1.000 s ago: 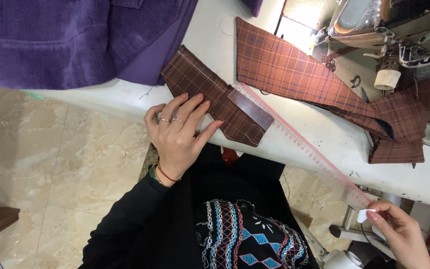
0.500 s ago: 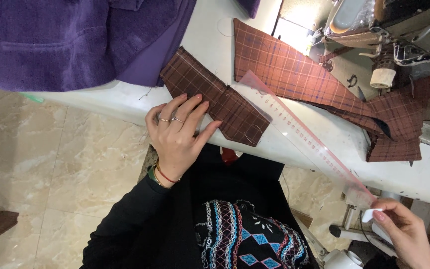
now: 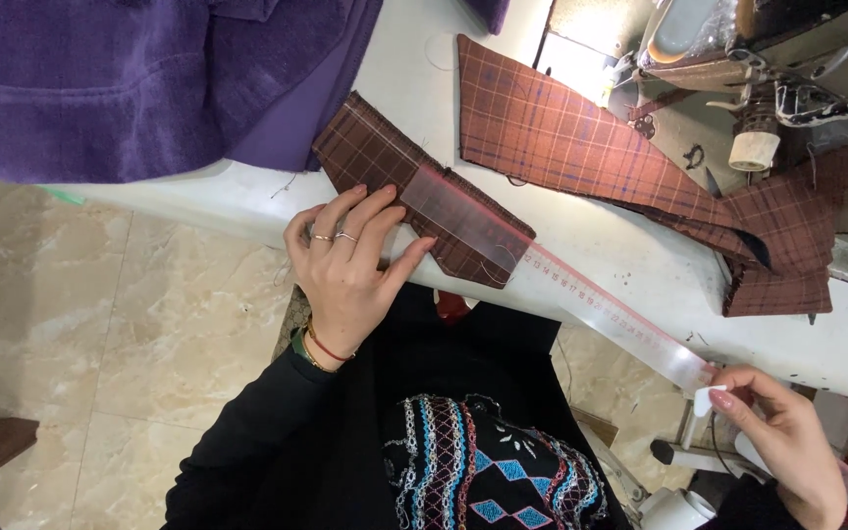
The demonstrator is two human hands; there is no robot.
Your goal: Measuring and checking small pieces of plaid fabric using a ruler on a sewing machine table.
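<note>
My right hand (image 3: 782,447) sits nearest me, low at the table's edge, its fingertips pinched on a small white piece of chalk (image 3: 703,400) at the near end of the clear ruler (image 3: 581,290). The ruler runs away from it in a slant across the white table (image 3: 247,196) and ends lying over the small brown plaid piece (image 3: 370,157), which I judge lets me line its edge along the cloth. My left hand (image 3: 345,270) lies flat with its fingers spread on that piece, grasping nothing, just pressing it to the table near the ruler's far end so that it does not shift. A half second ago the ruler stood clear of this piece, further up the table; now it overlaps it, and my right hand has come up a little. Beyond, the long plaid strip (image 3: 561,132) stretches toward the sewing machine (image 3: 758,59), and the purple garment (image 3: 139,79) is heaped at the far left.
</note>
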